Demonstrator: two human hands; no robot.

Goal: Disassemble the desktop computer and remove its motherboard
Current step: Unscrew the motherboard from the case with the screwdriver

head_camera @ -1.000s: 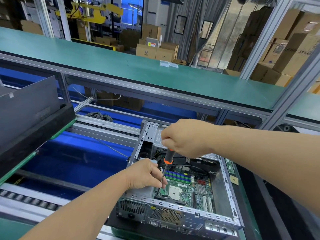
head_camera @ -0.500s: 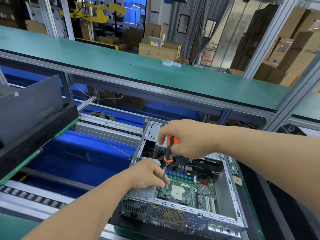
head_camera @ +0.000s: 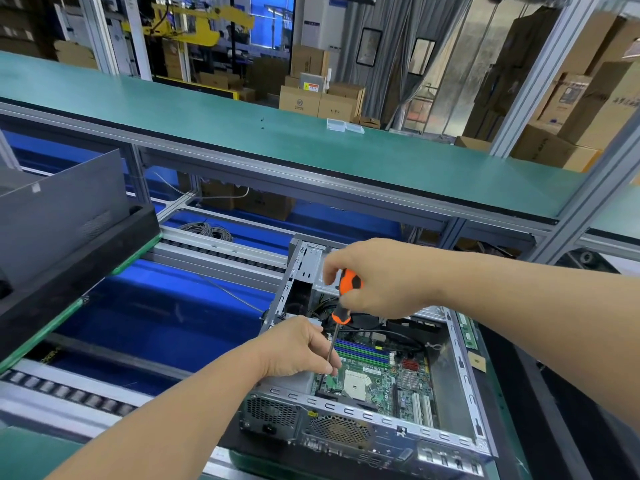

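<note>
A: Where's the motherboard (head_camera: pixel 379 384)?

B: Flat on the floor of the open computer case (head_camera: pixel 464 375), green, socket and blue-green RAM slots (head_camera: pixel 362 353) showing. Case lies on its side, rear panel toward the camera, on a black mat (head_camera: pixel 242 443) at the bench edge.

A: Right hand (head_camera: pixel 377 278)?

B: Above the case's far end. Grip wrapped round the orange-and-black handle of a screwdriver (head_camera: pixel 341 308), fingers curled, thumb on the near side. Tool nearly upright, slightly tilted.

A: Left hand (head_camera: pixel 294 346)?

B: At the case's left wall, over the metal power-supply box (head_camera: pixel 273 410). Fingertips (head_camera: pixel 332 368) pinch the steel shaft low down. Tip sits at the board's left edge beside the socket; the screw itself is too small to make out.

A: Around the case?

B: Left of it, blue conveyor bed (head_camera: pixel 156 317) with roller rails. Beyond it, a long green shelf (head_camera: pixel 242 133) carrying two small clear boxes (head_camera: pixel 344 125). Further left, a dark panel (head_camera: pixel 59 213) stands leaning in a black tray (head_camera: pixel 69 271).
</note>
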